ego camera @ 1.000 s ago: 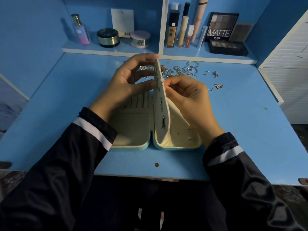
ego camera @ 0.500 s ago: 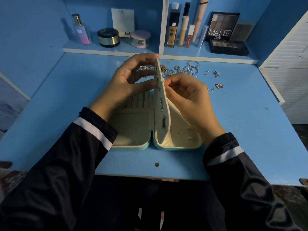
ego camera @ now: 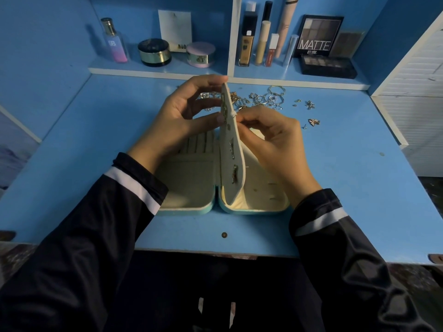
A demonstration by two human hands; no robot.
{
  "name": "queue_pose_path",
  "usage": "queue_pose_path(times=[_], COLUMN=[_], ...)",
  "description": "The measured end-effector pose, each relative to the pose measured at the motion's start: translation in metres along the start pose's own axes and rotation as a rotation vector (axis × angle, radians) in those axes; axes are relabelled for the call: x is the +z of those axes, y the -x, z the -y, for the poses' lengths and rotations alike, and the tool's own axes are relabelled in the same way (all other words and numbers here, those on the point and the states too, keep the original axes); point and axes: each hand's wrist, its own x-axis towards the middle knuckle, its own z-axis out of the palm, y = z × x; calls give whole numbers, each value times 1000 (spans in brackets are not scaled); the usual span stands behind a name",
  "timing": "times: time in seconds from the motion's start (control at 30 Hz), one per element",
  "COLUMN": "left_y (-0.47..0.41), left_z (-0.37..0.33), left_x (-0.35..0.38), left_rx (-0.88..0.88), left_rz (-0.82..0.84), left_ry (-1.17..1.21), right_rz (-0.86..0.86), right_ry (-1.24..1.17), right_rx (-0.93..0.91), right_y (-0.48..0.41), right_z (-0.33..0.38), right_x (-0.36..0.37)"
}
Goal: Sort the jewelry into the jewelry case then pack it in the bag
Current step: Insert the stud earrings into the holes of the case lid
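One small round thing (ego camera: 224,234) lies on the bench (ego camera: 347,188) just in front of the jewelry case (ego camera: 187,208); whether it is a stud or a screw head I cannot tell, but a loose piece there could be swept off by a sleeve. Behind it the case lies open flat, both cream-lined halves up, with its divider panel (ego camera: 227,168) standing upright over the hinge. Several earrings (ego camera: 234,174) are pinned to this panel. The left hand (ego camera: 182,116) pinches the panel's upper part between thumb and fingers. The right hand (ego camera: 271,137) has its thumb and forefinger pressed together against the panel's right face, and whether they hold an earring backing or only the panel is too small to tell. The likely risk is here: a tiny backing could slip and fall into the case's right half or roll onto the bench, and a hard push could bend the panel or loosen the pinned pieces. Beyond the case, a heap of loose jewelry (ego camera: 266,98) waits unsorted, with a few small pieces (ego camera: 313,121) scattered to its right. Rings and chains there may tangle when lifted. Farther behind the case, a shelf (ego camera: 167,72) carries cosmetics, and no bag is in view.
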Motion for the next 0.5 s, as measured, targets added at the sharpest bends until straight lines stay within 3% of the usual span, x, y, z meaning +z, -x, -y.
queue_pose_path(times=[0.5], left_y=[1], left_z=[-1], left_x=[0], left_rx=[-21], left_rz=[-6], left_ry=[27], right_rz=[42], right_ry=[-122], right_rx=[68], right_y=[-2], right_z=[5], right_x=[-3])
